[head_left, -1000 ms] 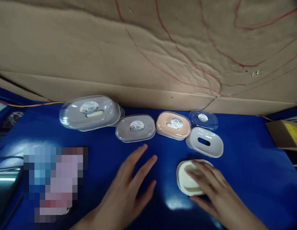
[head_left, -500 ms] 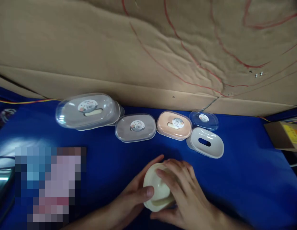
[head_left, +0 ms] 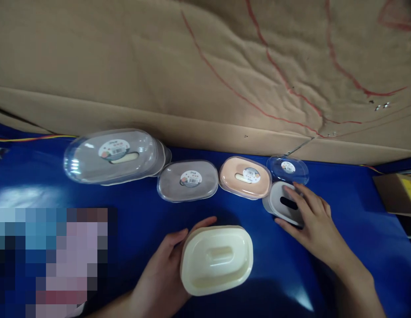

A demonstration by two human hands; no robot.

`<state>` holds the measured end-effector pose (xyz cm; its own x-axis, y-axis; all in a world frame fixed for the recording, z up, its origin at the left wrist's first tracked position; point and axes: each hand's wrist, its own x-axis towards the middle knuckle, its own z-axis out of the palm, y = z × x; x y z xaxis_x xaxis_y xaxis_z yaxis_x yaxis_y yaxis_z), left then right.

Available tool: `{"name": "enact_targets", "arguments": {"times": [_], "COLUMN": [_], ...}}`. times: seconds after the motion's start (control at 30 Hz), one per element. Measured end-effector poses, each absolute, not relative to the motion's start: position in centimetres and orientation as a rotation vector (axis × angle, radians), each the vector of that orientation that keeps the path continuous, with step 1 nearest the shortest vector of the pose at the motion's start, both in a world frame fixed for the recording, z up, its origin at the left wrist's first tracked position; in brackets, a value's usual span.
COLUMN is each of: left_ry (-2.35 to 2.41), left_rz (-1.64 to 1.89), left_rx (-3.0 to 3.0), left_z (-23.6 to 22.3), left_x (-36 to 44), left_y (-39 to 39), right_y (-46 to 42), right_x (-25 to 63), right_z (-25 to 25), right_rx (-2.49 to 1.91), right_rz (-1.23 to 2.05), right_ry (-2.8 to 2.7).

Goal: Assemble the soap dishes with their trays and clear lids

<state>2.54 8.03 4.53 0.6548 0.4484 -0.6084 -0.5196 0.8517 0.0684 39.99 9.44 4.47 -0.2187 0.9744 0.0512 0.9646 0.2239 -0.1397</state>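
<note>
My left hand (head_left: 162,274) grips a cream oval soap-box base (head_left: 216,260) from its left side, holding it near the front of the blue table (head_left: 142,221). My right hand (head_left: 311,218) lies with fingers spread over a grey oval tray with a slot (head_left: 280,201), which sits to the right. A small clear lid with a sticker (head_left: 288,170) rests just behind that tray.
A row of soap boxes stands along the back: a stack under a clear lid (head_left: 114,154), a grey box (head_left: 188,180), a peach box (head_left: 245,176). Creased cardboard with red lines (head_left: 205,66) rises behind. A cardboard box (head_left: 399,192) sits at the right edge.
My right hand slid the cream base left to my left hand, then let go and moved right onto the grey slotted tray. The left hand now holds the cream base alone.
</note>
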Motion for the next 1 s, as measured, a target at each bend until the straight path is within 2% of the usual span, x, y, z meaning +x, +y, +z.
{"name": "enact_targets", "arguments": {"times": [0.17,0.3,0.53,1.0], "left_ry": [0.640,0.522,0.411,0.475], "left_rz": [0.490,0.459,0.485,0.524], "left_rx": [-0.112,-0.066,0.027,0.292], "left_z": [4.2,4.0,3.8,3.7], "left_x": [3.2,3.8,4.3,4.2], "left_y": [7.9,7.5,6.2,5.3], "right_y": [7.6,5.5,4.2,3.3], "right_x": [39.7,35.2,28.5,28.8], "right_z": [6.9,7.9,5.8,4.0], "right_rx": [-1.763,-1.455,-1.209,-1.168], "right_rz": [0.381,0.543,0.352,0.379], "right_ry": [-2.273,-2.406,-2.538,-2.493]}}
